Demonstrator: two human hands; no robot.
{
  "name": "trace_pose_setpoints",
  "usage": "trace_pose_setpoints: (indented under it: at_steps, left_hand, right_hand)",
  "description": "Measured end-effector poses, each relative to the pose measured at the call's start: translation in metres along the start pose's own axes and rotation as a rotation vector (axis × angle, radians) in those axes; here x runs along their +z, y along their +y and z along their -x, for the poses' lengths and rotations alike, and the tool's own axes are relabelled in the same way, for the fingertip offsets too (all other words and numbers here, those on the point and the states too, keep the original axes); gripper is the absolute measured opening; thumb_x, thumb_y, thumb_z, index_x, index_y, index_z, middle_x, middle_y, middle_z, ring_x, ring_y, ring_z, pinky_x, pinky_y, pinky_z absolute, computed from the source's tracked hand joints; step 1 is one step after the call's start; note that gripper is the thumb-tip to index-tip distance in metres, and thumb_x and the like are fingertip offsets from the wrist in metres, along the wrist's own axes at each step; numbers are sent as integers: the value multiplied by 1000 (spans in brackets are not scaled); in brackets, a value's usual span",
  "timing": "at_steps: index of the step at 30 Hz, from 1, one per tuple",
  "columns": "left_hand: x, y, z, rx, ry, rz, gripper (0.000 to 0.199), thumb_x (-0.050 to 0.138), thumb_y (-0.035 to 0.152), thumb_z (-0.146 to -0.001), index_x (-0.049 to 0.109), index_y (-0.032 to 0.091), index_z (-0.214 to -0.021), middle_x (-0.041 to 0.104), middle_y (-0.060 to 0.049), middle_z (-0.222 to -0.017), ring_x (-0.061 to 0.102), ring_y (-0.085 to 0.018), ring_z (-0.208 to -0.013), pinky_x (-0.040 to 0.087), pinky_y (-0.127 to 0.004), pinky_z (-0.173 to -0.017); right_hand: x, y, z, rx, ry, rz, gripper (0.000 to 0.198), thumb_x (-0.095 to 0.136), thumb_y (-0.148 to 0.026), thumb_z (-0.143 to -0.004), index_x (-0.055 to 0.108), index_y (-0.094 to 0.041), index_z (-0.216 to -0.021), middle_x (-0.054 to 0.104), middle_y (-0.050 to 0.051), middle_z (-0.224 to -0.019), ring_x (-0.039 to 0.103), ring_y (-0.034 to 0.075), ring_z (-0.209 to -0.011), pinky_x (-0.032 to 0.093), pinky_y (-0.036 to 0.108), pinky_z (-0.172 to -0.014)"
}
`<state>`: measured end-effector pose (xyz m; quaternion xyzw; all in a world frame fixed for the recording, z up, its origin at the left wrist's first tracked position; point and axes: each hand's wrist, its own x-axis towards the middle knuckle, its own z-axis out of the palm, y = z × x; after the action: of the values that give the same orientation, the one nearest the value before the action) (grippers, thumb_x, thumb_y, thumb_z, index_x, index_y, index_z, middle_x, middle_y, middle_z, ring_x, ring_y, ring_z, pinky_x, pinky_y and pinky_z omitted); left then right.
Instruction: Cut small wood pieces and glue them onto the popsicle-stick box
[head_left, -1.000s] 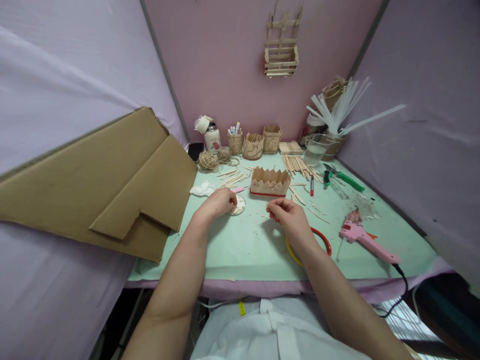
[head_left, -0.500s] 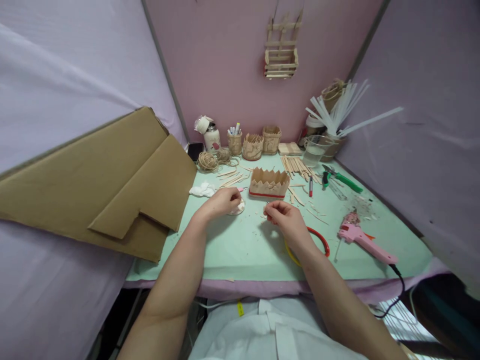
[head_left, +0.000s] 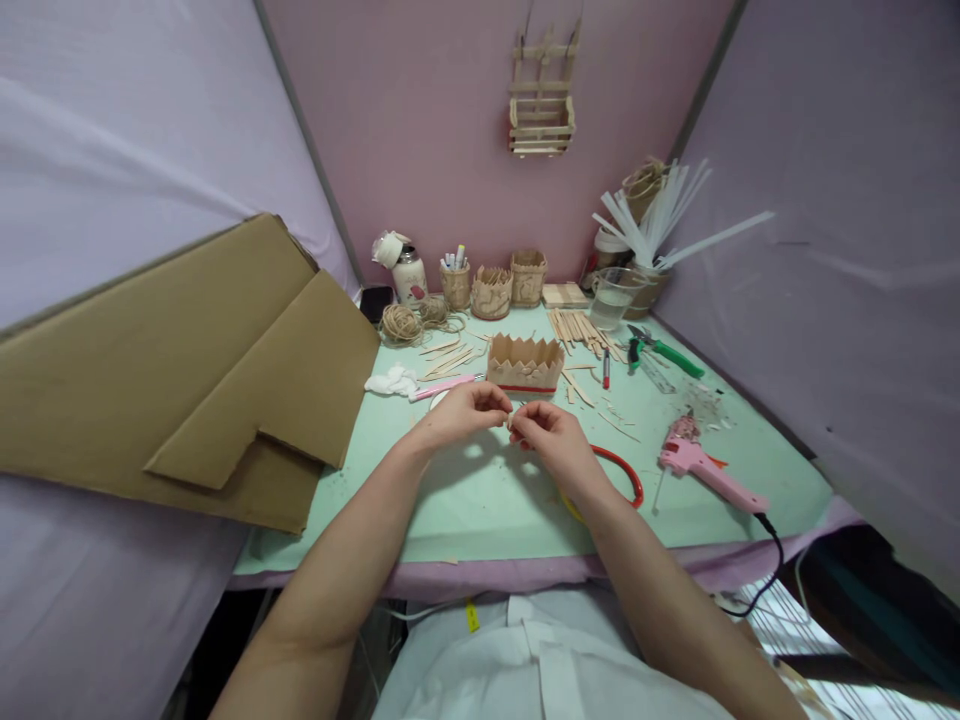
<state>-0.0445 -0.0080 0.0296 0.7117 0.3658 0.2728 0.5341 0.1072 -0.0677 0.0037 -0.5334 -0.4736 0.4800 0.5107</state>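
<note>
My left hand [head_left: 474, 408] and my right hand [head_left: 549, 432] meet fingertip to fingertip above the middle of the table. Pinched in my right fingers is a small pale piece [head_left: 511, 421], too small to name. My left fingertips are also closed and press against it; whether they grip it too is hidden. Just beyond the hands stands a box with a zigzag rim [head_left: 525, 372] and a red band along its base. Partly covered by my left hand, a small round white dish [head_left: 437, 399] lies beside a pink pen-like tool [head_left: 448, 386].
A pink glue gun [head_left: 709, 470] and green-handled pliers [head_left: 675, 357] lie to the right. A red and yellow ring [head_left: 626, 467] sits under my right forearm. Wooden sticks [head_left: 581, 330], twine [head_left: 401, 325] and a cup of water [head_left: 611, 298] stand behind. Cardboard [head_left: 225, 370] leans at left.
My left hand has left the white dish and moved right to meet my right hand at the small piece. The whole view has shifted slightly left.
</note>
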Motion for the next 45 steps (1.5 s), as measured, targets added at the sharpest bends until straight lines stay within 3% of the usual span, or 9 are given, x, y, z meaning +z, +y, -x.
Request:
trace_pose_setpoints:
  at_steps: [6,12,28,39,45]
  left_hand:
    - [11,0,-2,-57,133,314,19,65,19,-65,54,14,-80,58,1,-68,57,-9,-62,47,-25,-64]
    - [24,2,-4,-73,241,402,22,66,16,-64,51,13,-80,58,1,-70,60,-9,-61,51,-28,-66]
    - [28,1,-3,-85,239,415,32,73,20,-61,53,13,-84,59,0,-73,60,-10,-64,51,-29,-68]
    - [28,-1,-4,-196,219,425,18,71,20,-62,60,11,-73,63,-3,-66,62,-12,-65,51,-30,-71]
    - [23,-5,-6,-192,216,359,14,68,20,-64,59,12,-73,63,-3,-67,61,-12,-66,50,-27,-69]
  right_hand:
    - [-2,2,-2,-30,99,-44,21,61,-40,-70,59,-19,-73,61,0,-69,56,13,-65,42,24,-56]
    - [-3,4,-3,-54,144,-62,21,62,-40,-69,59,-19,-72,56,-2,-65,48,11,-58,39,23,-54]
    - [-4,5,-4,-72,161,-41,21,61,-39,-69,60,-18,-72,56,0,-65,44,11,-55,36,23,-51]
    - [-4,10,-4,-73,156,14,22,58,-41,-71,60,-18,-74,56,0,-64,45,11,-54,37,24,-52]
    - [-10,6,-3,-75,117,185,26,52,-43,-74,59,-18,-77,59,1,-66,47,12,-54,38,25,-53]
